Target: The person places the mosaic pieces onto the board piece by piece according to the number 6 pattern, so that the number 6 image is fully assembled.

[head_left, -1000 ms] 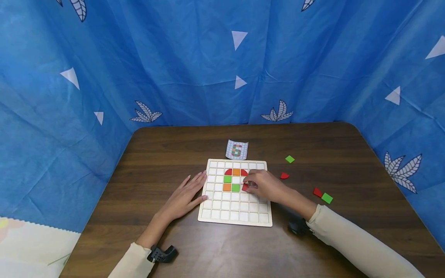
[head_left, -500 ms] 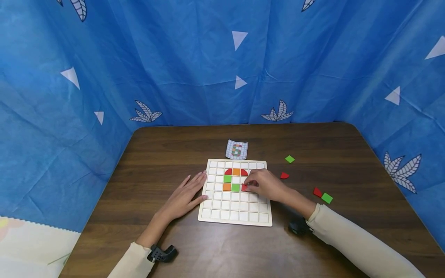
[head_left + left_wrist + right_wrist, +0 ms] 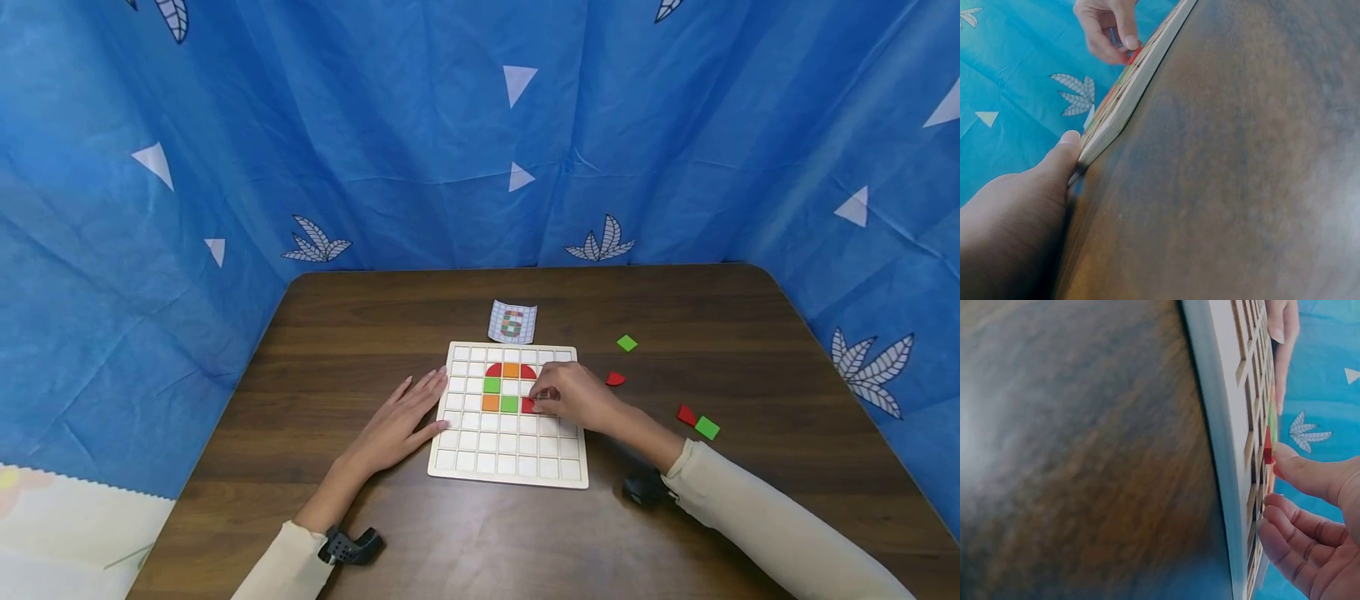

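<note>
Grid board [image 3: 507,465]: lying flat on the table [image 3: 360,325], bearing a coloured pattern.
Tile in play: red tile [image 3: 527,406], sitting at the cell just right of the lower green square [image 3: 509,404]; one side is hiding behind the fingers, so full seating cannot be told.
Right hand [image 3: 573,396]: hovering over the board, fingers loosely bent and parted from the thumb; thumb tip touching the red tile, no pinch showing.
Left hand [image 3: 397,423]: lying spread on the table, fingertips and thumb touching the board's left edge, gripping nothing, seemingly steadying it.
Upper row: orange square [image 3: 511,370], lying between left red curve [image 3: 493,370] and right red curve [image 3: 528,372].
Pattern card [image 3: 513,322]: lying just beyond the board, showing a figure resembling a 6.
Loose stock: far green tile [image 3: 627,342], loose red curve [image 3: 616,379], near red tile [image 3: 687,415] and near green tile [image 3: 707,427], all lying right of the board.
Step in hand: apparently seating the red tile.
Next move: probably calling for a light thumb push, squaring the tile within its cell without disturbing its neighbours.
</note>
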Available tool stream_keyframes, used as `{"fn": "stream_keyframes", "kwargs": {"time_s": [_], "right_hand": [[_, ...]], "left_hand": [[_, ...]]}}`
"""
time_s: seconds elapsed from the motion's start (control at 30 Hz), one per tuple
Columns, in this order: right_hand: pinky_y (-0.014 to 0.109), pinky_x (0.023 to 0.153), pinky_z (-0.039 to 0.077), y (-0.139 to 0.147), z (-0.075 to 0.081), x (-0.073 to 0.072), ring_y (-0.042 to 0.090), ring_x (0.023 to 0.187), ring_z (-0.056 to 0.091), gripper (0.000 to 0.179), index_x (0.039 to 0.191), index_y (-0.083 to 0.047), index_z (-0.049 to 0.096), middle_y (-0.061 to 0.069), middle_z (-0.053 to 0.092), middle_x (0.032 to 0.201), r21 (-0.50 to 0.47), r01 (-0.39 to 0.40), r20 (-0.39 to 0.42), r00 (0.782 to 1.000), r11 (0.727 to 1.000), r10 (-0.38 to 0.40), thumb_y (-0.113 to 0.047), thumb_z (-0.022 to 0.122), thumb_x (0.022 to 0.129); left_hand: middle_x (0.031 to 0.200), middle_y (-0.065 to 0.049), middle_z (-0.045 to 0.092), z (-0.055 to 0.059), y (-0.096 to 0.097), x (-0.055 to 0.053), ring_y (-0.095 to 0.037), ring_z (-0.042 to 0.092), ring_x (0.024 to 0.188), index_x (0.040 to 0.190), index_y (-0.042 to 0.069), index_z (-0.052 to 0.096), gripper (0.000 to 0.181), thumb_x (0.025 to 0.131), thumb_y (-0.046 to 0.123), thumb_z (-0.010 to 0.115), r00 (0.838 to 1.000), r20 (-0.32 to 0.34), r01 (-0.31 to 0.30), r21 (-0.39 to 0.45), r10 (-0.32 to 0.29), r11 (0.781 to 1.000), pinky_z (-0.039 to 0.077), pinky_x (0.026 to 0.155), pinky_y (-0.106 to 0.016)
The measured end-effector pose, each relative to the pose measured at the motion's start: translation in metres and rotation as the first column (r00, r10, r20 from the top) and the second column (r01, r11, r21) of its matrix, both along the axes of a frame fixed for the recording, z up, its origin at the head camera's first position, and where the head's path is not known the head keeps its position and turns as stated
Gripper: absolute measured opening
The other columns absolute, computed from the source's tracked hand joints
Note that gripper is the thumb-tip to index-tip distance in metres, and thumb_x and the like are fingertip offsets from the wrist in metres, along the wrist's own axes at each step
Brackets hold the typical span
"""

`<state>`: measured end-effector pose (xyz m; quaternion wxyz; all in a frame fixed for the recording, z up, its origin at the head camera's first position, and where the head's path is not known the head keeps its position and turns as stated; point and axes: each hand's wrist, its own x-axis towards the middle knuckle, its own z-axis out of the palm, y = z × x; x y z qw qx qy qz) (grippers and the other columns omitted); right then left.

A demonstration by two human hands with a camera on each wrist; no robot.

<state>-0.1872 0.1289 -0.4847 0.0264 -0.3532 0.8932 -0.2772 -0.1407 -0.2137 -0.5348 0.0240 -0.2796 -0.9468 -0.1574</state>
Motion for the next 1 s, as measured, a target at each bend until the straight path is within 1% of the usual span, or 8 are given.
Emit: {"fn": "stream_keyframes", "kwargs": {"time_s": [0.13,0.2,0.37,0.6,0.73,0.83,0.9,1.0], "right_hand": [[0.024,0.069,0.053,0.001,-0.001,0.0,0.011,0.082,0.062,0.021,0.099,-0.013,0.083,-0.004,0.072,0.091,-0.013,-0.013,0.009,1.0,1.0,0.013,-0.017,0.089,0.079],[0.024,0.068,0.052,0.001,-0.002,-0.001,0.01,0.081,0.062,0.022,0.098,-0.013,0.084,-0.005,0.072,0.09,-0.014,-0.014,0.01,1.0,1.0,0.015,-0.018,0.089,0.078],[0.023,0.065,0.051,0.001,-0.005,-0.002,0.008,0.079,0.061,0.023,0.098,-0.015,0.084,-0.007,0.071,0.089,0.001,0.002,0.008,1.0,1.0,-0.002,-0.019,0.09,0.077],[0.023,0.067,0.052,0.001,-0.006,-0.001,0.009,0.081,0.062,0.023,0.099,-0.015,0.084,-0.006,0.072,0.09,-0.005,0.012,-0.007,1.0,1.0,-0.012,-0.019,0.09,0.077],[0.024,0.068,0.053,0.004,-0.002,0.001,0.012,0.082,0.064,0.023,0.101,-0.012,0.083,-0.003,0.073,0.091,-0.017,0.021,-0.006,1.0,1.0,-0.021,-0.015,0.089,0.079],[0.024,0.07,0.055,0.009,0.003,0.002,0.014,0.085,0.066,0.024,0.103,-0.01,0.082,0.0,0.074,0.095,-0.034,0.046,0.002,0.999,0.998,-0.046,-0.014,0.088,0.08],[0.024,0.07,0.055,0.014,0.007,0.002,0.015,0.085,0.066,0.026,0.105,-0.009,0.082,0.001,0.075,0.096,-0.039,0.066,-0.008,0.998,0.997,-0.066,-0.014,0.088,0.08],[0.024,0.066,0.053,0.025,0.01,-0.001,0.014,0.079,0.063,0.025,0.105,-0.008,0.081,0.001,0.074,0.093,-0.041,0.092,-0.03,0.995,0.995,-0.093,-0.014,0.087,0.081]], "left_hand": [[0.169,0.002,0.016,0.0,0.0,0.0,-0.016,0.013,0.155,0.163,0.014,0.02,0.077,0.104,0.059,0.043,1.0,0.009,-0.004,0.0,0.004,1.0,0.01,0.125,-0.05],[0.169,0.002,0.016,0.0,0.0,0.0,-0.016,0.013,0.155,0.163,0.014,0.02,0.077,0.104,0.059,0.043,1.0,0.009,-0.001,0.001,0.001,1.0,0.01,0.125,-0.05],[0.169,0.002,0.016,0.0,0.0,-0.001,-0.016,0.014,0.155,0.163,0.014,0.02,0.077,0.104,0.058,0.043,1.0,0.003,0.004,0.003,-0.004,1.0,0.011,0.125,-0.051],[0.169,0.001,0.018,0.0,0.001,-0.001,-0.017,0.015,0.155,0.163,0.013,0.021,0.077,0.104,0.058,0.044,1.0,-0.001,0.002,0.011,-0.002,1.0,0.012,0.124,-0.052],[0.169,0.001,0.017,0.0,0.001,0.0,-0.018,0.016,0.155,0.163,0.013,0.021,0.077,0.104,0.058,0.044,1.0,-0.001,0.003,0.011,-0.003,1.0,0.012,0.124,-0.051],[0.169,0.0,0.018,0.001,0.001,0.0,-0.019,0.017,0.155,0.163,0.013,0.021,0.077,0.104,0.057,0.045,1.0,-0.003,0.003,0.013,-0.003,1.0,0.012,0.125,-0.051],[0.169,0.0,0.018,0.001,0.001,0.001,-0.02,0.017,0.155,0.163,0.013,0.021,0.077,0.104,0.057,0.045,1.0,-0.007,0.003,0.013,-0.003,1.0,0.012,0.124,-0.052],[0.169,0.0,0.018,0.001,0.001,0.001,-0.02,0.018,0.155,0.163,0.013,0.021,0.077,0.104,0.057,0.045,1.0,-0.011,0.003,0.01,-0.002,1.0,0.012,0.124,-0.052]]}}
